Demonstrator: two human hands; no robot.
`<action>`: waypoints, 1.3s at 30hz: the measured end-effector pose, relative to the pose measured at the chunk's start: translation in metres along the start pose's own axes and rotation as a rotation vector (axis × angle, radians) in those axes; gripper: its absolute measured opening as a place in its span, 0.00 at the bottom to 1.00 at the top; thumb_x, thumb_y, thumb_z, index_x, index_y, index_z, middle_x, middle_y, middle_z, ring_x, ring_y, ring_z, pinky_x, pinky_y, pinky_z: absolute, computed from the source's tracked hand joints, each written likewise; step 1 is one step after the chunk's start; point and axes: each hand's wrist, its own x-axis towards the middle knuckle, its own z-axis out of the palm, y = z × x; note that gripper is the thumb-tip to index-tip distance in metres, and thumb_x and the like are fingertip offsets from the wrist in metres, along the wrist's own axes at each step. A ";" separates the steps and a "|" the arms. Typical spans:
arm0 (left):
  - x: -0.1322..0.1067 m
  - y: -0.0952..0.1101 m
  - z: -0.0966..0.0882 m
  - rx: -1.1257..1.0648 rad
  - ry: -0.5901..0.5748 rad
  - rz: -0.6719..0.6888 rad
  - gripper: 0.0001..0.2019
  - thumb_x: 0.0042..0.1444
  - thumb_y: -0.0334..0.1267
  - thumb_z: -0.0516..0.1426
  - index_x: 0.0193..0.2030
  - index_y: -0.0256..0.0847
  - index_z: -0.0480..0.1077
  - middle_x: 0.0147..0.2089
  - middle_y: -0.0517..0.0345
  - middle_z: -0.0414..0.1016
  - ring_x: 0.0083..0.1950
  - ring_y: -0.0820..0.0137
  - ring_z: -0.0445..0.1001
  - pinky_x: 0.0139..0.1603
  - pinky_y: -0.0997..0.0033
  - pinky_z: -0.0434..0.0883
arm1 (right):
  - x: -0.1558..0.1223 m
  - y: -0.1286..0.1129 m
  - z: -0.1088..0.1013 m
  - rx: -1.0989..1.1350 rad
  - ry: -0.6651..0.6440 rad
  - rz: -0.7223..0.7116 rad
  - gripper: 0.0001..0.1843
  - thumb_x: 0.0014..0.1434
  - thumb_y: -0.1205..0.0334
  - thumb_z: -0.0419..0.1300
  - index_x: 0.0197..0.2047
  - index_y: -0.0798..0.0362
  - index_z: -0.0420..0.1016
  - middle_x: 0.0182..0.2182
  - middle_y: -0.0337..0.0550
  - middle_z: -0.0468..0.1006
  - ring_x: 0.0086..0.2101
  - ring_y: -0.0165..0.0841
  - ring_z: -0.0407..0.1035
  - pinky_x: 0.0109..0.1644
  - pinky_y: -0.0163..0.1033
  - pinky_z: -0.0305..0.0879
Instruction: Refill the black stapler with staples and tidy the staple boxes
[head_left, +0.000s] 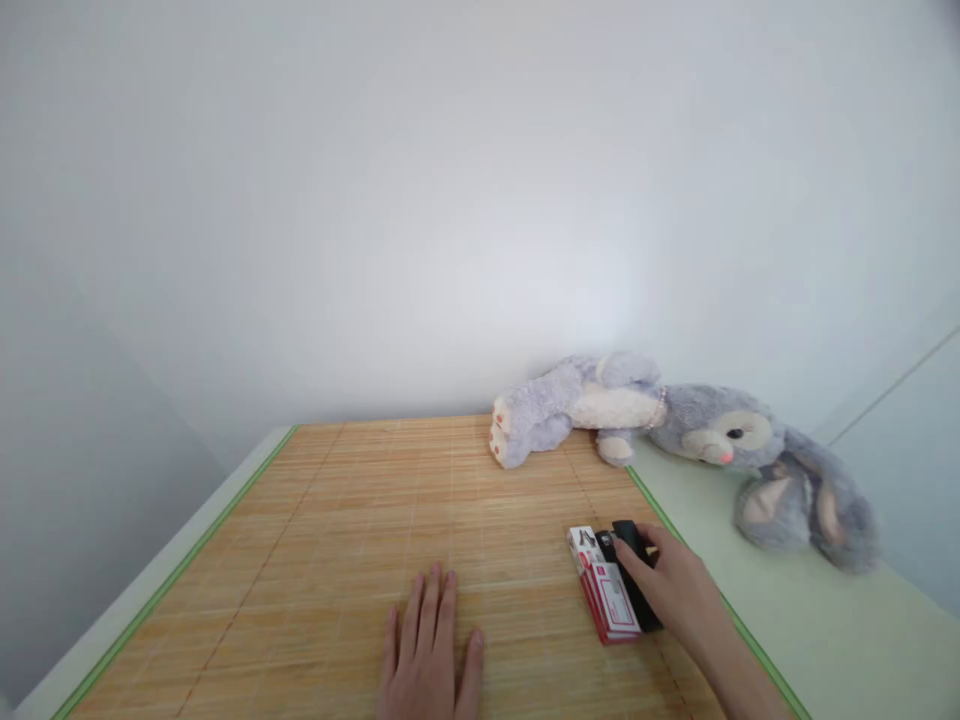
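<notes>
While my left hand (422,655) lies flat, empty on the bamboo mat (360,500), probably for balance, my right hand (675,582), half-curled, grips the black object (640,602) near the mat's right edge, apparently steadying it; red-and-white boxes (613,602) adjoin, mat-centre side.

Apparently a home, green-edged bamboo mat (322,540), plush rabbit (619,406), plain pale wall (420,200)

The mat (360,510) is straw-yellow, finely striped — edged green; the plush rabbit (619,405) is lavender-grey, cream-bellied, pink-nosed; the packets (613,597) are white and red — the object beside them (645,606) black.
</notes>
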 end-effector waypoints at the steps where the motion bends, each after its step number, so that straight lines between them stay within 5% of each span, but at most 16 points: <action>1: 0.000 -0.001 0.001 -0.017 -0.005 0.005 0.32 0.71 0.52 0.46 0.77 0.43 0.54 0.79 0.52 0.49 0.79 0.51 0.52 0.77 0.36 0.51 | 0.001 -0.005 -0.009 -0.030 0.007 -0.039 0.25 0.64 0.44 0.54 0.50 0.53 0.80 0.44 0.50 0.83 0.39 0.41 0.77 0.43 0.44 0.69; 4: -0.002 -0.005 0.007 -0.093 -0.001 0.026 0.33 0.69 0.53 0.48 0.77 0.42 0.55 0.79 0.51 0.51 0.78 0.48 0.53 0.76 0.32 0.51 | -0.005 -0.037 -0.035 -0.071 -0.068 -0.245 0.20 0.66 0.48 0.56 0.50 0.50 0.79 0.46 0.49 0.80 0.46 0.43 0.74 0.52 0.46 0.67; 8: -0.005 -0.015 0.009 -0.252 0.078 0.086 0.38 0.64 0.50 0.55 0.79 0.47 0.50 0.77 0.51 0.57 0.77 0.48 0.57 0.77 0.30 0.51 | -0.027 -0.103 -0.045 -0.002 -0.408 -0.476 0.10 0.67 0.58 0.57 0.48 0.47 0.77 0.47 0.45 0.78 0.47 0.40 0.72 0.52 0.43 0.65; 13: 0.003 -0.041 -0.011 -0.451 0.018 0.282 0.45 0.55 0.46 0.66 0.77 0.53 0.53 0.75 0.51 0.63 0.74 0.50 0.63 0.73 0.37 0.64 | -0.046 -0.153 0.004 0.061 -0.691 -0.666 0.11 0.62 0.66 0.65 0.47 0.45 0.79 0.45 0.38 0.78 0.48 0.37 0.71 0.52 0.39 0.63; 19: 0.016 -0.059 -0.038 -0.480 -0.018 0.222 0.21 0.60 0.40 0.64 0.59 0.58 0.74 0.67 0.60 0.74 0.71 0.57 0.68 0.71 0.44 0.70 | -0.043 -0.171 0.051 0.136 -0.745 -0.765 0.14 0.61 0.68 0.65 0.50 0.45 0.80 0.45 0.39 0.80 0.48 0.37 0.71 0.54 0.39 0.63; 23: 0.020 -0.066 -0.044 -0.455 -0.020 0.162 0.16 0.61 0.42 0.64 0.57 0.56 0.76 0.67 0.58 0.73 0.72 0.55 0.65 0.72 0.41 0.68 | -0.031 -0.173 0.042 0.326 -0.769 -0.707 0.14 0.63 0.67 0.63 0.51 0.45 0.80 0.45 0.40 0.80 0.47 0.37 0.72 0.54 0.40 0.66; 27: 0.025 -0.074 -0.044 -0.432 0.000 0.126 0.14 0.62 0.44 0.63 0.54 0.57 0.77 0.68 0.59 0.72 0.73 0.54 0.64 0.71 0.40 0.67 | -0.024 -0.154 0.032 0.622 -0.701 -0.470 0.15 0.65 0.58 0.64 0.55 0.45 0.76 0.52 0.43 0.78 0.55 0.40 0.71 0.64 0.47 0.65; 31: 0.028 -0.077 -0.042 -0.427 0.020 0.118 0.13 0.62 0.45 0.63 0.54 0.58 0.77 0.68 0.61 0.72 0.73 0.56 0.64 0.71 0.41 0.67 | -0.028 -0.134 0.034 0.821 -0.719 -0.307 0.17 0.67 0.53 0.63 0.56 0.46 0.73 0.53 0.45 0.77 0.55 0.40 0.72 0.62 0.49 0.69; 39: 0.026 -0.080 -0.041 -0.439 0.036 0.100 0.13 0.64 0.46 0.61 0.54 0.56 0.77 0.66 0.59 0.73 0.72 0.56 0.65 0.71 0.42 0.68 | -0.029 -0.093 0.066 1.016 -0.404 -0.089 0.20 0.61 0.46 0.67 0.51 0.47 0.73 0.52 0.48 0.81 0.52 0.45 0.75 0.60 0.52 0.70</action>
